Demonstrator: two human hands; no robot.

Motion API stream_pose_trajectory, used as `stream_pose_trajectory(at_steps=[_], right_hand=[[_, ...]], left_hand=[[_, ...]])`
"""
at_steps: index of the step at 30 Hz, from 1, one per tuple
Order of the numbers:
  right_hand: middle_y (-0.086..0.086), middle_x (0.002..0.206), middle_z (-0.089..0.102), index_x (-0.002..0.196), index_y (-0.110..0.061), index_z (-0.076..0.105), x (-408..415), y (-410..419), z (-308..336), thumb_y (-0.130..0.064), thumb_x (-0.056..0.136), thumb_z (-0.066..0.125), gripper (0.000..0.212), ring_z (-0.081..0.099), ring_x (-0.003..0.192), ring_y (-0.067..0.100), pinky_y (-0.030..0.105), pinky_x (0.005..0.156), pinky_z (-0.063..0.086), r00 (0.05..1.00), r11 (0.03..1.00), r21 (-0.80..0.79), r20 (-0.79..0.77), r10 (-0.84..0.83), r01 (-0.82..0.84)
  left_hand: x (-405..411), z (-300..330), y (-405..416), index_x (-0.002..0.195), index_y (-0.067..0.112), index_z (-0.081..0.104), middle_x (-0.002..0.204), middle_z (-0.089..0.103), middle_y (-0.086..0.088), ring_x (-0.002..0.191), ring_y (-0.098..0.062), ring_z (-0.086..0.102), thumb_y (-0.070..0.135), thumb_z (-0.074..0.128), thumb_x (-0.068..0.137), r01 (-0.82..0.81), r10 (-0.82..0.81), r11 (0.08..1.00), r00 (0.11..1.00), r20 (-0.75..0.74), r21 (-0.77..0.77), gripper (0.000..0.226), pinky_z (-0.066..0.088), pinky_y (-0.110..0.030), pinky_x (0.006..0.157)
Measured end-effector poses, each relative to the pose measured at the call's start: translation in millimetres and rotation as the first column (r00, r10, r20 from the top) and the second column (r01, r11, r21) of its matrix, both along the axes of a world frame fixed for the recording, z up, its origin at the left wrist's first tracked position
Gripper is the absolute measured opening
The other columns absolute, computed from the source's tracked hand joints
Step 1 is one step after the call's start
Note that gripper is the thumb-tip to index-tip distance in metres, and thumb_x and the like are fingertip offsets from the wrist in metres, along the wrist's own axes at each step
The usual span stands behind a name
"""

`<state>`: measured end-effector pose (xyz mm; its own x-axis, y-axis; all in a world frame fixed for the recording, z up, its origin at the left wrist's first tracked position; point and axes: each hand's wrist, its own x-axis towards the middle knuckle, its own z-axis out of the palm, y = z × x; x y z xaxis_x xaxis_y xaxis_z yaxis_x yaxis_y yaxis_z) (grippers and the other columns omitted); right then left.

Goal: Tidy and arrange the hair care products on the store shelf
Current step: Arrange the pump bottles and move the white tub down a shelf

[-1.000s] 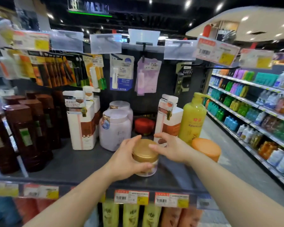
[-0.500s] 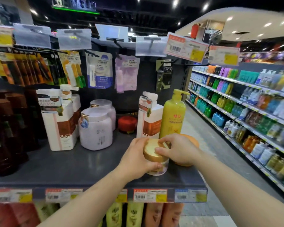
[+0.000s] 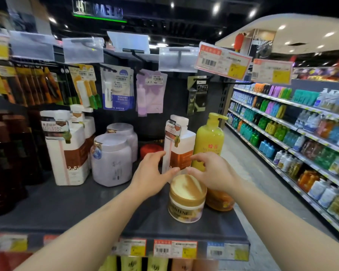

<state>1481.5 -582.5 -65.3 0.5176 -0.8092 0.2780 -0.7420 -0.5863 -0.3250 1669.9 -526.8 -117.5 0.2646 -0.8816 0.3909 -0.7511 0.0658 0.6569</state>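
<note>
Hands hover over the right end of a dark grey shelf (image 3: 70, 208), both free of the jar (image 3: 186, 198) that stands near the front right corner. It is a small tub with a gold lid and a pale label reading PANTENE, upright on the shelf surface. The left hand (image 3: 152, 178) sits just behind and left of the jar, fingers loosely spread, thumb stretched toward the right, holding nothing. The right hand (image 3: 210, 173) is just behind and right of the jar, fingers relaxed and slightly bent, thumb pointing left so the two thumb tips nearly meet above the lid's far edge; it grips nothing either. Just beside the jar, toward the right edge, an orange jar (image 3: 219, 201) lies partly hidden under the right wrist. Behind the hands stand a white refill bottle (image 3: 181, 145) with an orange-brown band and a yellow pump bottle (image 3: 210, 140). A red tub (image 3: 151, 150) sits near the back wall. Toward the middle are two lilac jars (image 3: 112, 161), then more white bottles (image 3: 67, 151), and dark brown bottles (image 3: 2, 163) at the left end. Price tags (image 3: 174, 249) line the front edge.
</note>
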Motion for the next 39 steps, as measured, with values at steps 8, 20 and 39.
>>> stream_pose_trajectory(at_steps=[8, 20, 39], right_hand=[[-0.003, 0.131, 0.057, 0.135, -0.028, 0.049, 3, -14, -8, -0.047, 0.088, 0.060, 0.052, 0.053, 0.118, 0.015, 0.036, 0.097, 0.047, 0.997, 0.997, -0.038, 0.029, -0.072, 0.074], [-0.002, 0.133, 0.055, 0.143, -0.028, 0.036, 26, 2, -3, -0.045, 0.088, 0.062, 0.064, 0.054, 0.119, 0.015, 0.029, 0.090, 0.046, 0.993, 0.996, 0.010, 0.078, -0.086, 0.085], [-0.026, 0.101, 0.047, 0.126, -0.036, 0.044, 160, 123, 16, -0.050, 0.065, 0.082, 0.073, 0.049, 0.093, -0.002, 0.014, 0.071, 0.042, 0.881, 0.879, 0.282, 0.396, 0.259, -0.385]], left_hand=[[-6, 8, -48, 0.145, 0.029, 0.020, 0.142, 0.046, 0.001, 0.130, -0.023, 0.046, 0.080, 0.066, 0.046, -0.089, 0.093, 0.988, 0.995, -0.028, 0.125, 0.121, 0.048, -0.048, 0.099], [7, 4, -23, 0.135, 0.021, 0.029, 0.129, 0.053, 0.005, 0.116, -0.017, 0.056, 0.054, 0.081, 0.064, -0.078, 0.084, 0.996, 0.987, -0.138, 0.052, 0.094, 0.050, -0.030, 0.084], [92, 8, 159, 0.114, 0.037, 0.031, 0.109, 0.058, 0.016, 0.100, -0.013, 0.061, 0.068, 0.076, 0.054, -0.370, 0.376, 0.926, 0.918, -0.124, 0.069, 0.081, 0.052, -0.037, 0.081]])
